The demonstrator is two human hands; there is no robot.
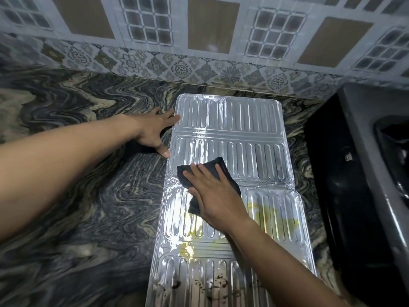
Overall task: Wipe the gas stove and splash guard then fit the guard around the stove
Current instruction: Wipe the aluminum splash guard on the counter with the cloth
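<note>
The splash guard [230, 151] lies flat on the marbled tabletop [88, 185], just left of the gas stove [354, 173]. The left hand [155, 129], fingers spread, steadies its left edge. The right hand [212, 196], palm flat, presses a dark cloth [212, 169] onto the guard's middle panel. Yellowish smears, perhaps grease, mark the nearer panels. No writing is legible.

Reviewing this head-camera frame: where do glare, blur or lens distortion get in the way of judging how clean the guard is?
Head view: bright glare washes the ribbed silver foil splash guard on its middle and far panels; yellow stains and dark specks show on the near ones. The black glossy gas stove sits dark at right. Wide-angle bending curves the patterned wall tiles, and the edges look soft. The right hand presses a dark grey cloth; the left hand steadies the guard's edge.
</note>
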